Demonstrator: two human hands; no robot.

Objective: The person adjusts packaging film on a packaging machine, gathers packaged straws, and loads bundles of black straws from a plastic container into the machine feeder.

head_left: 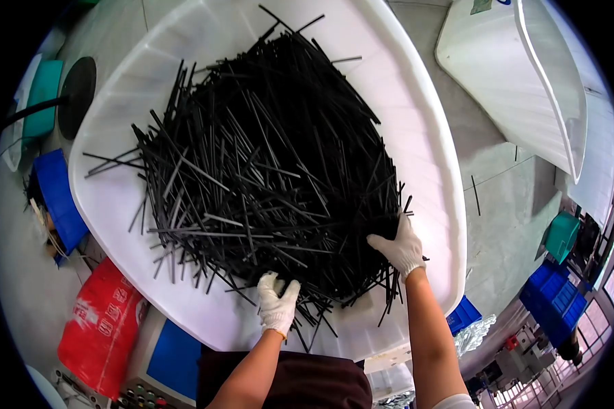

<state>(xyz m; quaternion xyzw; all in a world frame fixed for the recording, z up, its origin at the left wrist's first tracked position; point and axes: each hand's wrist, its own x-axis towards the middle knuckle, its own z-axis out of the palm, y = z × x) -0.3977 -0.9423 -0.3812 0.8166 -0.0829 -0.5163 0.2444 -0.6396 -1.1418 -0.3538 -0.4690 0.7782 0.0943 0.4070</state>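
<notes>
A large heap of thin black rods point(252, 157) lies in a big white plastic tub point(433, 136), pointing in many directions. My left hand point(278, 307), in a white knit glove, is at the near edge of the heap. Its thumb and fingers stand apart, with the tips against the rods. On the heap's right side my right hand point(399, 247), gloved the same way, has its thumb spread from the fingers. The fingertips are partly hidden among rods beside the tub wall. I see no rod clearly gripped in either hand.
Another white tub point(518, 75) stands at the upper right, with a few loose rods point(475, 195) on the floor nearby. A red sack point(102, 327) sits at lower left, below a blue bin point(60, 198). Blue crates point(552, 300) are at the right.
</notes>
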